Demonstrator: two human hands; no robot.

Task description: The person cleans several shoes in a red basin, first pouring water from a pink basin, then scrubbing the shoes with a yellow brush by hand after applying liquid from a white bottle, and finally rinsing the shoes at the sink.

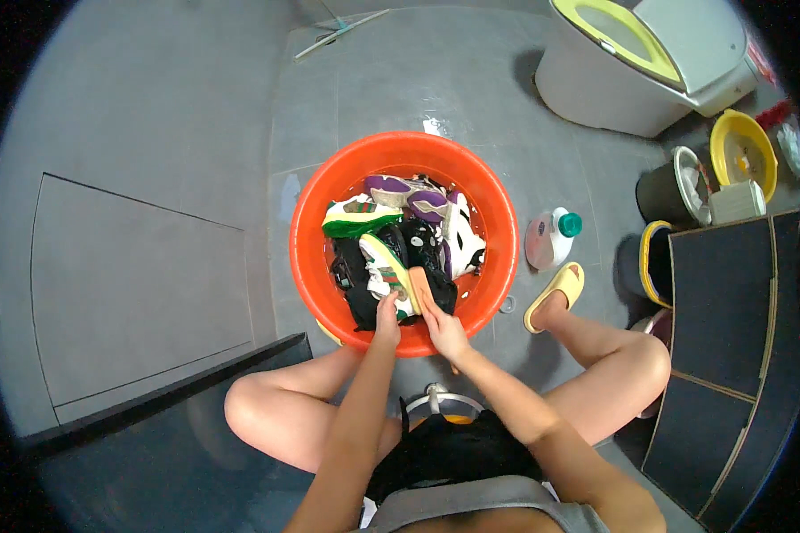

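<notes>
Scrubbing, apparently: the left hand [388, 320] grips a shoe [391, 268], right hand [447, 333] closed around a brush [420, 284]; the next stroke calls for steady support.

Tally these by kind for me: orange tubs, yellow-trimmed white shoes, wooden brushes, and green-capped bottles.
Orange tub: 1
Yellow-trimmed white shoes: 2
Wooden brush: 1
Green-capped bottle: 1
Total: 5
</notes>
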